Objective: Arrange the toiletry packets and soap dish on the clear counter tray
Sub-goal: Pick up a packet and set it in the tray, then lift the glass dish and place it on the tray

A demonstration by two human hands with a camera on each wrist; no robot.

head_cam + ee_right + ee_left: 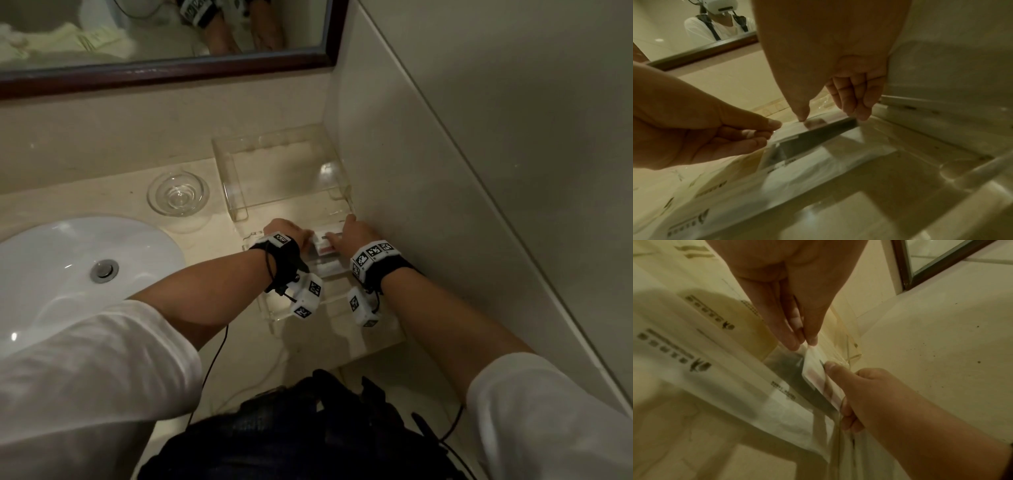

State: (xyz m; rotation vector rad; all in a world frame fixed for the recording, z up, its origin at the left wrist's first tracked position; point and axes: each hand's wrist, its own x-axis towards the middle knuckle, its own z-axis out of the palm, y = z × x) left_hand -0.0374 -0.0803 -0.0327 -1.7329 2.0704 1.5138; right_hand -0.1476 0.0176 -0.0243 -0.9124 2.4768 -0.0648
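Both hands meet over the near part of the clear tray [235,192] in the counter corner. Between them is a small white toiletry packet [323,245] with a reddish mark. My left hand [305,236] pinches its left end [809,352] between thumb and fingertips [774,125]. My right hand [337,240] holds the other end, thumb [833,369] on top and fingers [855,110] curled at the far edge. Several white printed packets [701,353] lie flat under it, one showing a dark strip [818,134]. The glass soap dish [178,198] stands on the counter left of the tray.
A white sink [78,274] fills the left of the counter. The wall [445,171] runs close along the tray's right side. A dark-framed mirror [171,68] hangs above the back. Cables trail from both wrist cameras past the counter's front edge.
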